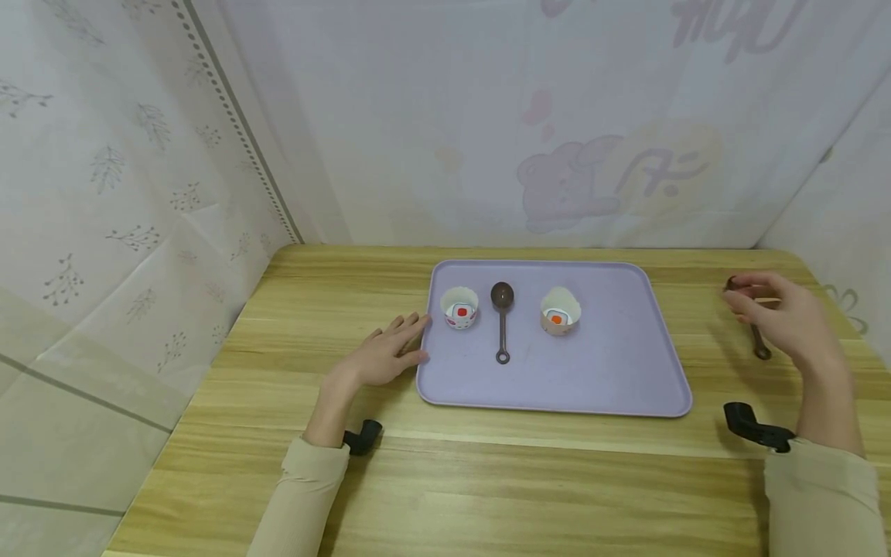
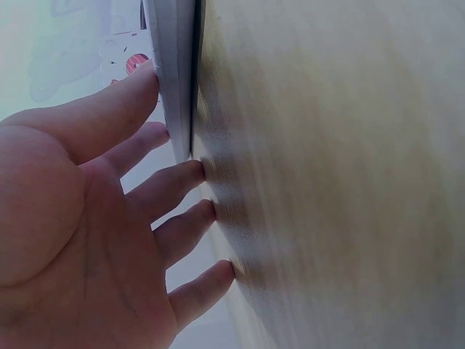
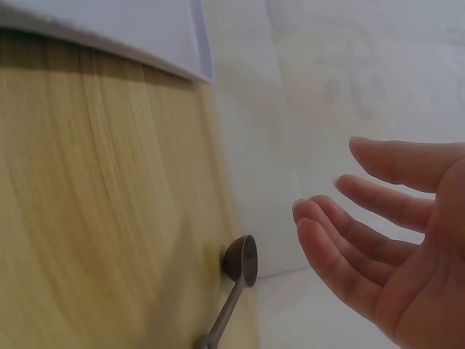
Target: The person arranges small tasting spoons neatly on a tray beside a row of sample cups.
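Note:
My left hand (image 1: 379, 352) rests at the left edge of the lilac tray (image 1: 612, 379). In the left wrist view its fingers are spread, with the thumb and index finger at the tray's rim (image 2: 168, 65) and the other fingertips on the wood. My right hand (image 1: 790, 317) hovers over a brown measuring spoon (image 1: 761, 346) right of the tray. The right wrist view has that spoon's bowl (image 3: 241, 260) apart from the loosely bent fingers, which hold nothing. A second brown spoon (image 1: 503, 321) lies on the tray between two paper cups.
The left paper cup (image 1: 459, 309) has a red mark inside. Inside the right paper cup (image 1: 560, 312) is an orange one. Both stand upright on the tray. The wooden table (image 1: 487, 495) reaches back to a patterned white curtain (image 1: 418, 139).

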The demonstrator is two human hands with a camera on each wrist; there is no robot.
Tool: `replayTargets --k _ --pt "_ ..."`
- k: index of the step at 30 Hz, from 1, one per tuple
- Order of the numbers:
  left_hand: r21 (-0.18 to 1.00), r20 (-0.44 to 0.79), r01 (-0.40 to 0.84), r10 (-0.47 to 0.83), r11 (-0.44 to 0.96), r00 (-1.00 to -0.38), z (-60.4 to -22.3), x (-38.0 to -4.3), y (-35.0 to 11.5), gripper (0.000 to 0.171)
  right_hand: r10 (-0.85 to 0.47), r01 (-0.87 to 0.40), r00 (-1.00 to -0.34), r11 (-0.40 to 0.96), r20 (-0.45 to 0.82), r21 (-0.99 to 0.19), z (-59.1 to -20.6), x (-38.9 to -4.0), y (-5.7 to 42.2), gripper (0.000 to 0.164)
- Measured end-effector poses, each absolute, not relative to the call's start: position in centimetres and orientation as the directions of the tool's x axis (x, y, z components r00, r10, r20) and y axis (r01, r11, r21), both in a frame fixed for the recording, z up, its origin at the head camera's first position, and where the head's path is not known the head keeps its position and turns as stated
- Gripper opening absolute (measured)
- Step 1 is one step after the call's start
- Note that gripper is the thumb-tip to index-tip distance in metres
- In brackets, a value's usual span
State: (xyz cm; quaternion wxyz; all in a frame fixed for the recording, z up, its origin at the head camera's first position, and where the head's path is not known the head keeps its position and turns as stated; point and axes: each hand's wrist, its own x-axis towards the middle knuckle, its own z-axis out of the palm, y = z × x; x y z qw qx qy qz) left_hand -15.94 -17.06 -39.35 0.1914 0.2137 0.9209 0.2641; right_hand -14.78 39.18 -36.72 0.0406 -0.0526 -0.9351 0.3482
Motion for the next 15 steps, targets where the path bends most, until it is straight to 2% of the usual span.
replayTargets --k 15 --pt "0.566 -0.239 0.29 0.49 0.772 -0.838 -39.5 -16.0 -17.1 0.067 0.186 0.157 -0.982 0.775 -0.017 -0.612 -37.6 -14.5 40.6 0.065"
